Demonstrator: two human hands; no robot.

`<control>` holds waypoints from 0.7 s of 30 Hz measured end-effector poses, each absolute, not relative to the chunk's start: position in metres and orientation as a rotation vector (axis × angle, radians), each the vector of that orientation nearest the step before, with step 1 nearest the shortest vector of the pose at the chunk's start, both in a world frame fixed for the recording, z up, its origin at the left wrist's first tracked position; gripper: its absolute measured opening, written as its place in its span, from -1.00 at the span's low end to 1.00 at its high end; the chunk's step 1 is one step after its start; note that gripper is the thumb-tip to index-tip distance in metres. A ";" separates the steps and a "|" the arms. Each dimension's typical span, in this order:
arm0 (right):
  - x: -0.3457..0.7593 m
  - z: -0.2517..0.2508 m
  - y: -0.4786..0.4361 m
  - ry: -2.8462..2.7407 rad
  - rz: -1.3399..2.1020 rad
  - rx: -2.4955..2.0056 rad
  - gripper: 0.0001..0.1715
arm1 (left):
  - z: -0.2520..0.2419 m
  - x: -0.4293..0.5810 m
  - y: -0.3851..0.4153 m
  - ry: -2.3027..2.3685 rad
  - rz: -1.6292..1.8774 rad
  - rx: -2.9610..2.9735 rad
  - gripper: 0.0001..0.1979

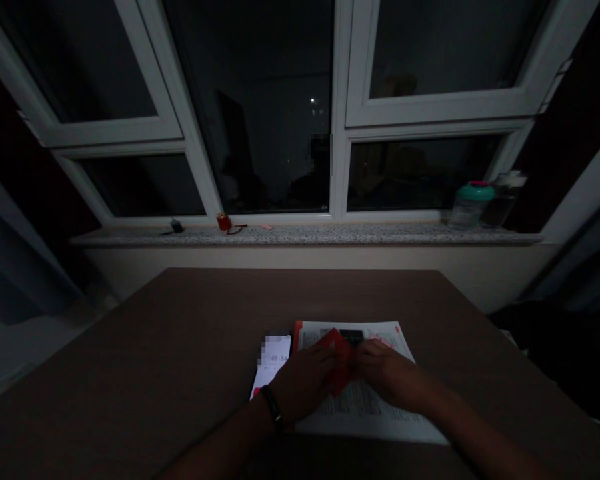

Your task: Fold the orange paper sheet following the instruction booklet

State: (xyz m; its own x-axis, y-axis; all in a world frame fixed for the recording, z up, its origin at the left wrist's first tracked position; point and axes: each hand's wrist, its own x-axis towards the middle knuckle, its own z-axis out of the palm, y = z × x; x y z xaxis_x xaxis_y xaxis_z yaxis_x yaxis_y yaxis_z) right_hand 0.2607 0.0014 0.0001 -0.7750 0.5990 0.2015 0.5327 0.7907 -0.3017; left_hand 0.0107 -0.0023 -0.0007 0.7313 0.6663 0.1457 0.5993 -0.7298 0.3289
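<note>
A piece of red paper point(338, 341), apparently folded into a pointed shape, lies between my hands above a printed page point(370, 427). My left hand point(305, 373) has its fingers over the paper's left part, holding it. The fingertips of my right hand point(386, 370) close on its right side. My hands hide parts of the paper, and the dim light blurs its folds. A dark band is around my left wrist. Just left of my left hand lies a phone point(276, 353) with a lit screen, partly covered by that hand.
All of this is on a brown table point(190, 347) below a window. On the stone sill point(300, 233) stand a small dark bottle point(177, 227), a red jar point(223, 222) and a clear container with a teal lid point(473, 193). Dark cloth point(545, 347) shows beyond the table's right edge.
</note>
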 end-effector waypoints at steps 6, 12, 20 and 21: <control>0.261 0.006 -0.001 -2.666 0.416 -0.834 -0.62 | -0.002 0.011 -0.003 1.017 0.376 2.668 -0.68; 0.262 0.009 -0.005 -2.601 0.550 -0.672 -0.64 | -0.001 0.012 -0.002 1.003 0.365 2.653 -0.66; 0.283 -0.015 0.023 -2.133 0.266 -1.260 -0.66 | 0.005 0.012 -0.004 0.934 0.370 2.712 -0.60; 0.286 -0.017 0.026 -2.102 0.270 -1.323 -0.65 | 0.007 0.012 -0.005 0.921 0.372 2.710 -0.60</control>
State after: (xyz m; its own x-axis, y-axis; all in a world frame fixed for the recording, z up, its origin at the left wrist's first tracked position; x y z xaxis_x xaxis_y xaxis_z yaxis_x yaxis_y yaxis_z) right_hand 0.2859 0.0260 -0.0174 -0.2954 0.8668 0.4018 0.7371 0.4743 -0.4814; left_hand 0.0117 -0.0051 0.0067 0.7671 0.6220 0.1573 0.5568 -0.7672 0.3183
